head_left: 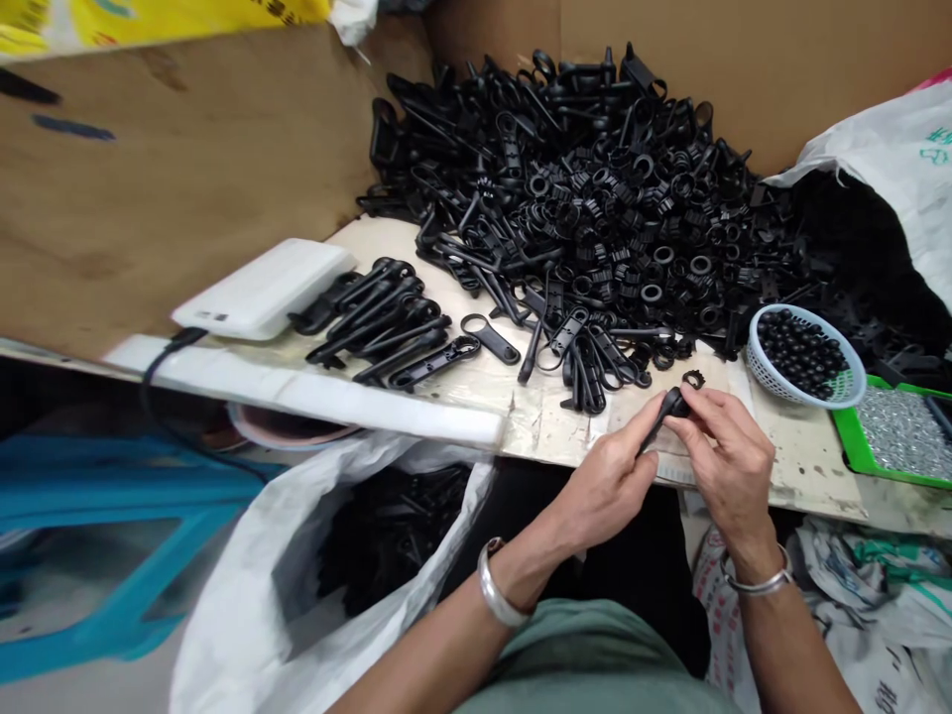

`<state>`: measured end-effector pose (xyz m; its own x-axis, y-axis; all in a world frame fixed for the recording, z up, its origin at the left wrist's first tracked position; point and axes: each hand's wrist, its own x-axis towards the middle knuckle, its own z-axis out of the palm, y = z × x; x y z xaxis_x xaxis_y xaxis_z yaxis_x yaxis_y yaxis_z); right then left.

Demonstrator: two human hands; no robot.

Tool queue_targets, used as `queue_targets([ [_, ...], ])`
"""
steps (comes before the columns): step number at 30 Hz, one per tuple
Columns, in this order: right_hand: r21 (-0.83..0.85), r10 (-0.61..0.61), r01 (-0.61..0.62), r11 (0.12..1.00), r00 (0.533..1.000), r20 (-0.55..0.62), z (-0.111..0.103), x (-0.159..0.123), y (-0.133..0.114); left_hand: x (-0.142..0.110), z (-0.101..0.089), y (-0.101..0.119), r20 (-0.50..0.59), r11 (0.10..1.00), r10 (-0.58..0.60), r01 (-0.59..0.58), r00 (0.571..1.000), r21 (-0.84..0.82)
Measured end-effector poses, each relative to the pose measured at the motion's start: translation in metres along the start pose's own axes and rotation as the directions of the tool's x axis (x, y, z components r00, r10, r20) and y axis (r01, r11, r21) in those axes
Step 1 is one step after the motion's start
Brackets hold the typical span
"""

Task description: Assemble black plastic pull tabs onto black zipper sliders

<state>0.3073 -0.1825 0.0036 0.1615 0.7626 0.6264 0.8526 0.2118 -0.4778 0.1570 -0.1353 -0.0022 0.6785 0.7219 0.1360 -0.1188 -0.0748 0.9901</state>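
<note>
My left hand [611, 478] is closed around a black plastic handle [655, 428], tilted with its thicker end up and to the right. The fingers of my right hand [727, 451] are pinched at that thicker end, which they partly cover. A small black toothed ring [694, 379] shows just above my right fingertips; whether they touch it I cannot tell. Left of my hands, several loose black ring-ended handles [584, 367] lie near the table edge. Farther left is a row of similar black handles [391, 317], lying side by side.
A big heap of black parts [521, 178] fills the table's back. At right stand a basket of black balls [799, 352] and a green tray [855, 441] of small metal pieces. A white power bank [260, 288] with a cable sits left. Below hangs a white sack [245, 595].
</note>
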Motion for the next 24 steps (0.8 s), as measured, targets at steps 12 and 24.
queue_targets([
  [12, 0.0, -0.009, 0.009, 1.0, 1.0, -0.021, 0.004, -0.01, -0.002, -0.002, 0.003, -0.005, -0.031, 0.965, -0.11, 0.099, 0.993, -0.244],
  [24, 0.02, 0.038, -0.037, 0.999, 0.995, -0.087, 0.014, -0.02, -0.001, -0.005, 0.008, -0.014, -0.084, 0.967, -0.133, 0.11, 0.988, -0.231],
])
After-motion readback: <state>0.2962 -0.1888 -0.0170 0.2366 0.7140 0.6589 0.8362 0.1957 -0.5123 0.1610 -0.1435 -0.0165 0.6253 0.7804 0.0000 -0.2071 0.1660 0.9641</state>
